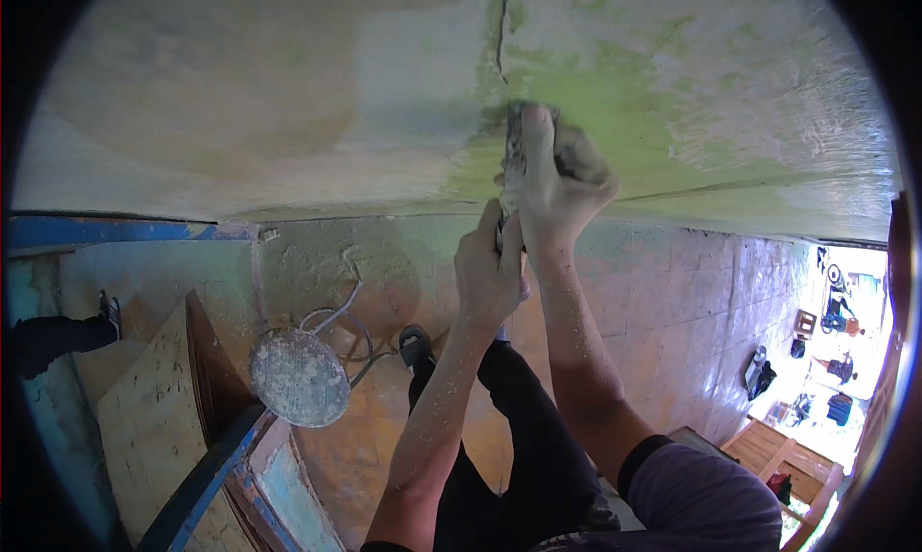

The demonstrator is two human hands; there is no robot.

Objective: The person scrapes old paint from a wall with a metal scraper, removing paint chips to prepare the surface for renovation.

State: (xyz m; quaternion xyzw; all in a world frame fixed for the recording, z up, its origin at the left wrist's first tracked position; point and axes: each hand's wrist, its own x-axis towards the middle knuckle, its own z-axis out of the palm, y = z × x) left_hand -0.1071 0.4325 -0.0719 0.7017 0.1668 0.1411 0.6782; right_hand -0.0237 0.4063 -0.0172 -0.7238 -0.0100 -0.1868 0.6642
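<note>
Both my hands are raised to a wall (413,82) of worn, patchy white and green paint. My left hand (488,276) is closed round the lower part of a narrow scraper (516,154) caked with pale dust. Higher up, my right hand (562,182) grips the same tool, its thumb lying along it. The scraper's top end meets the wall just below a dark crack (502,34), on a green patch. Motion blurs the right fingers, and the tool's lower end is mostly hidden by my left hand. Pale specks cover both forearms.
A round, spattered bucket lid or stool top (300,377) stands at lower left, with a grey hose or cable (357,312) behind it. Wooden boards (149,398) and a blue-edged frame (206,470) lean nearby. Another person's leg (62,336) shows far left. A wooden bench (783,456) stands at right, near a bright doorway.
</note>
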